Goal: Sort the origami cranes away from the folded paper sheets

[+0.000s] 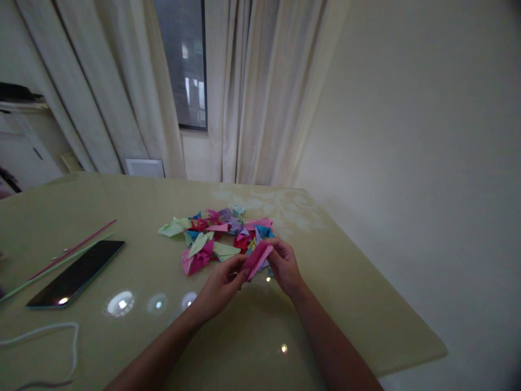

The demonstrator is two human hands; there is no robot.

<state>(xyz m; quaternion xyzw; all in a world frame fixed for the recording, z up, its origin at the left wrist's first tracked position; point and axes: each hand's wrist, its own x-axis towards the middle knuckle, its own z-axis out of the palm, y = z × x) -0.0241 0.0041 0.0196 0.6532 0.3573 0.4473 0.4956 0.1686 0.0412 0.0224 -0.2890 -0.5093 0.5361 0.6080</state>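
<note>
At the far left a white cord (65,334) loops near the table's edge, and beyond it a pink straw (77,246) and a green straw (52,267) lie side by side, slanting along the dark phone (77,273), which rests flat with its screen up, just beside them. Further right, near the middle of the table (350,309), sits a loose pile of folded papers (211,233) in green, pink, red, blue and purple. Just in front of that pile my left hand (222,285) comes in from below, its fingertips pinched together on the lower end of a pink folded paper (257,259). The piece is tilted, lifted off the tabletop, its upper end just over the near edge of the pile. My right hand (285,266) meets it from the other side, thumb and fingers closed on the upper part of the same piece, so both hands clamp it between them. Behind the table hang pale curtains (252,92) around a dark window (183,60).
</note>
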